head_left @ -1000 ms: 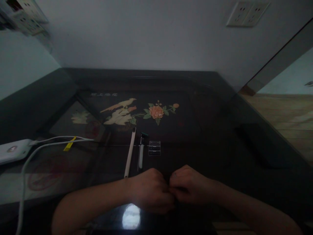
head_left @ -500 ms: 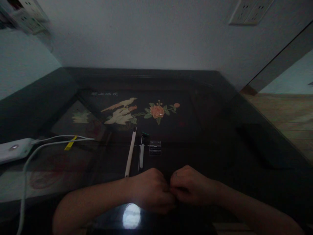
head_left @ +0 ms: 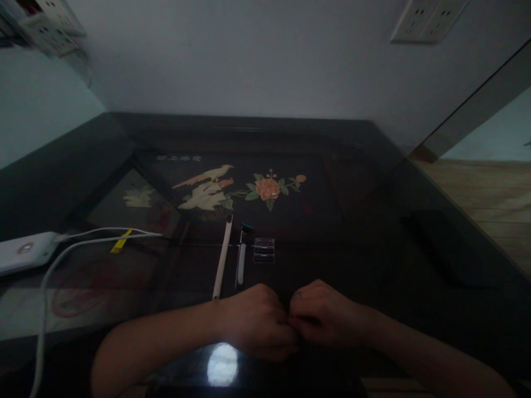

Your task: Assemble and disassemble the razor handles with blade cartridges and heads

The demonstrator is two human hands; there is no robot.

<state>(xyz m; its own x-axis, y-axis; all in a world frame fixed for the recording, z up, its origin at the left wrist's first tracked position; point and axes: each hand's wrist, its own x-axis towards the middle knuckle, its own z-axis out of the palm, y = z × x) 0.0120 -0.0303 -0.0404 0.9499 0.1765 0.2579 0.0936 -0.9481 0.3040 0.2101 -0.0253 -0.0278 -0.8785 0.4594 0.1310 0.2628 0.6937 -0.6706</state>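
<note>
My left hand (head_left: 263,323) is curled into a fist at the near side of the dark glossy table (head_left: 352,221). My right hand (head_left: 321,315), with a ring on one finger, is also closed, its fingertips meeting the left hand's knuckles. No object shows in either hand; the insides of the fists are hidden. Just beyond the left wrist lie a slim pale stick with a dark tip (head_left: 223,260) and a razor (head_left: 241,262) with a light handle and green-edged head. Right of the razor is a small clear case of razor cartridges (head_left: 264,250).
A white power strip (head_left: 27,253) with a white cable (head_left: 47,282) and yellow tag (head_left: 121,241) lies at the left. A dark flat object (head_left: 448,249) is at the right. Wall sockets (head_left: 429,21) are above. A bird-and-flower picture (head_left: 267,189) decorates the tabletop.
The view has shifted very slightly. Both hands and the things on the table stay in place.
</note>
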